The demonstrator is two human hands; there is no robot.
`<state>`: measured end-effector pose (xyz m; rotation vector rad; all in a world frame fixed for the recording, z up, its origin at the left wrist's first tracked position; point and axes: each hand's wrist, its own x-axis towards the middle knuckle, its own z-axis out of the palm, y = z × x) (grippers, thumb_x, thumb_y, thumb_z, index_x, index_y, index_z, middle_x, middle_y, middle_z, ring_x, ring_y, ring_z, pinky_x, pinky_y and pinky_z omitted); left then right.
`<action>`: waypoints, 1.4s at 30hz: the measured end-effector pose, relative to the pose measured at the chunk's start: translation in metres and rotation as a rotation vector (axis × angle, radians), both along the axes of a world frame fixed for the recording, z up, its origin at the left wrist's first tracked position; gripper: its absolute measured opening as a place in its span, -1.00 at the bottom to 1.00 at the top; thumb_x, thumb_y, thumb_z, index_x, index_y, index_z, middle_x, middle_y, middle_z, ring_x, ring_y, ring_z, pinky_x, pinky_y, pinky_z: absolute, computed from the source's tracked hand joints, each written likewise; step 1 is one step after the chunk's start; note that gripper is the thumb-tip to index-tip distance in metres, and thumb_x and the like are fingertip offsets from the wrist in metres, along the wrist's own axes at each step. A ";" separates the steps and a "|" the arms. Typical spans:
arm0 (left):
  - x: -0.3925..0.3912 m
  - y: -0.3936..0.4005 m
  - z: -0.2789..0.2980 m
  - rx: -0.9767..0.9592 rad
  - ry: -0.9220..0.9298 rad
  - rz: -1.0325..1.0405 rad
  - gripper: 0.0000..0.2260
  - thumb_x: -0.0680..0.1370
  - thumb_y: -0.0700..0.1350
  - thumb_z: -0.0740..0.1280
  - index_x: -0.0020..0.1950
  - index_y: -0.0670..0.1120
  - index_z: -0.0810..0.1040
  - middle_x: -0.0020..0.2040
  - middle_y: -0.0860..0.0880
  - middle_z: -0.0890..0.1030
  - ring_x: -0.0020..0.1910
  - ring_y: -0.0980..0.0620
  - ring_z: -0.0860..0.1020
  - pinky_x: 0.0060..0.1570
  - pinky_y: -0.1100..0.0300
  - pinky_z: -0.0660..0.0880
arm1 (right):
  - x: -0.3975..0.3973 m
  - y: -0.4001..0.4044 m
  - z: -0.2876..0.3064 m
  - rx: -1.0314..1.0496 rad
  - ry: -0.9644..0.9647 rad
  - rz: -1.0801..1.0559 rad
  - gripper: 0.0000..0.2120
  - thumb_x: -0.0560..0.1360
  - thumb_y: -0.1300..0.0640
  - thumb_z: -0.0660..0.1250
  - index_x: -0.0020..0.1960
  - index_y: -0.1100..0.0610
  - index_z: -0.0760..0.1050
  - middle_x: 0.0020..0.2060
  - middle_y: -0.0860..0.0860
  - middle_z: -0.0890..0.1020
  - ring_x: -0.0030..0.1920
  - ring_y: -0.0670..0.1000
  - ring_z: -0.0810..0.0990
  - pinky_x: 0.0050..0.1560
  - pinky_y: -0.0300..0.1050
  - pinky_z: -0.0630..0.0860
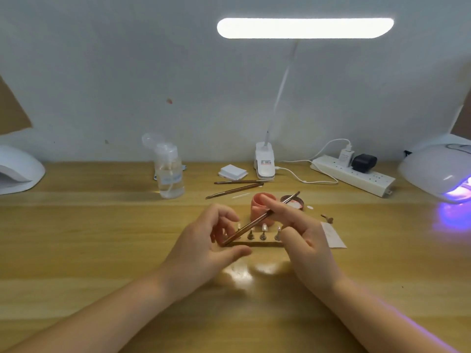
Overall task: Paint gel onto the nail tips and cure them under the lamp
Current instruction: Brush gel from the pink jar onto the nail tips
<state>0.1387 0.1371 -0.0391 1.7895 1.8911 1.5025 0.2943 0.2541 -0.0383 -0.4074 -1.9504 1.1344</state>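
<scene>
At the centre of the frame the right hand (303,233) pinches a brush (260,219) between thumb and fingers, its handle slanting from the upper right down to the lower left, where its tip meets the leftmost of the nail tips (264,228). These stand upright on small stands in a row along a holder (254,242) lying on the desk (102,238). The left hand (204,245) curls round the holder's left end, thumb along its near edge, fingers behind. Just behind the row sit a pink jar (257,207) and, to its right, an open gel pot (293,201). At the right edge a curing lamp (441,169) glows violet; another lamp (17,169) sits at the left edge. Further back stand a clear bottle (169,171), two spare brushes (234,187), white pads (233,171), a desk light (304,28) and a power strip (354,174).
</scene>
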 end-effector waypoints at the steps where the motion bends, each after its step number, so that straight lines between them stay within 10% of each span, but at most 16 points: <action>1: 0.004 -0.001 0.000 0.043 -0.004 -0.069 -0.64 0.35 0.09 0.51 0.06 0.14 0.46 -0.16 0.16 0.59 -0.16 0.17 0.57 -0.17 0.37 0.48 | -0.001 -0.004 -0.001 0.001 -0.031 0.036 -0.44 0.36 0.28 0.11 0.31 0.03 0.50 0.05 -0.14 0.67 0.14 -0.13 0.59 0.09 -0.23 0.51; 4: 0.012 -0.001 0.002 0.172 0.073 -0.175 -0.81 0.51 -0.06 0.41 0.10 -0.05 0.55 -0.11 0.10 0.63 -0.09 0.07 0.62 -0.12 0.19 0.55 | -0.003 -0.014 -0.003 0.049 -0.095 0.139 -0.41 0.36 0.28 0.12 0.36 0.00 0.45 0.15 -0.14 0.63 0.21 -0.14 0.56 0.23 -0.11 0.50; 9: 0.005 -0.005 0.001 0.263 0.006 -0.040 -0.86 0.57 -0.04 0.28 0.03 0.00 0.61 -0.14 0.09 0.65 -0.11 0.03 0.63 -0.13 0.15 0.55 | 0.002 -0.012 -0.001 0.449 -0.098 -0.070 -0.43 0.46 0.07 0.23 0.46 -0.08 0.27 -0.06 -0.12 0.69 -0.48 -0.14 0.47 -0.40 -0.29 0.40; 13: -0.005 -0.004 -0.001 0.251 -0.221 0.122 -0.89 0.55 -0.06 0.29 0.01 0.08 0.59 -0.18 -0.04 0.61 -0.18 -0.01 0.58 -0.14 0.18 0.52 | 0.019 0.021 0.006 0.682 -0.380 -0.430 -0.33 0.39 -0.06 0.45 0.42 0.10 0.33 -0.01 -0.10 0.64 -0.15 -0.15 0.52 -0.25 -0.15 0.51; 20: -0.014 0.006 -0.011 0.047 -0.690 -0.020 -0.82 0.54 0.04 0.34 0.13 0.09 0.58 -0.02 0.09 0.60 0.09 0.15 0.57 0.23 -0.10 0.51 | 0.023 0.042 -0.005 0.563 -0.604 -0.165 -0.44 0.47 -0.01 0.40 0.41 -0.07 0.30 -0.02 -0.22 0.57 0.17 -0.11 0.38 0.18 -0.17 0.36; 34: -0.004 0.013 -0.012 0.017 -0.649 -0.134 -0.74 0.53 -0.08 0.36 0.22 0.03 0.52 -0.02 0.04 0.57 0.07 0.10 0.57 0.21 -0.09 0.52 | 0.036 0.049 0.003 0.599 -0.605 -0.295 -0.37 0.42 0.04 0.45 0.42 -0.01 0.31 0.03 -0.14 0.64 0.20 -0.04 0.46 0.16 -0.12 0.42; 39: 0.002 0.019 -0.010 -0.033 -0.486 -0.153 -0.66 0.50 -0.07 0.34 0.27 0.04 0.44 -0.08 0.19 0.57 0.01 0.20 0.56 0.15 0.10 0.52 | 0.023 0.018 0.011 0.882 -0.368 -0.482 -0.85 0.33 0.04 0.45 -0.18 0.11 0.58 -0.38 -0.04 0.56 -0.32 0.02 0.50 -0.38 -0.15 0.37; 42: 0.002 0.020 -0.011 -0.051 -0.566 -0.185 -0.59 0.45 -0.02 0.37 0.29 0.08 0.43 -0.01 0.10 0.56 0.10 0.14 0.54 0.27 -0.06 0.47 | 0.004 -0.004 0.002 0.812 -0.558 -0.459 -0.73 0.45 -0.11 0.30 -0.22 0.06 0.63 -0.39 -0.02 0.62 -0.32 0.05 0.58 -0.36 -0.12 0.47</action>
